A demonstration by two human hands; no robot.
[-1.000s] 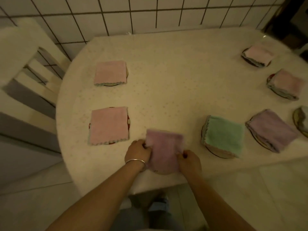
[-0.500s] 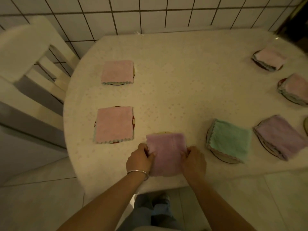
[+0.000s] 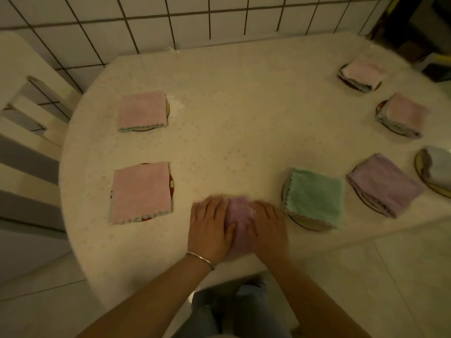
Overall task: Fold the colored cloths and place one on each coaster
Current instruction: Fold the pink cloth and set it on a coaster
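White-tiled wall behind, pale oval table [image 3: 244, 113] w/ coasters round its edge. Both hands lie flat, fingers straight, pressing the purple cloth [image 3: 238, 215] at the near edge: left hand [image 3: 211, 225] on its left part, right hand [image 3: 267, 226] on its right, cloth directly under and between them, equally close to both. Its coaster is hidden beneath. Long axis runs near-to-far, I'd judge. Outward: green cloth [image 3: 314, 196] just right, pink cloth [image 3: 141, 191] left, both on coasters.
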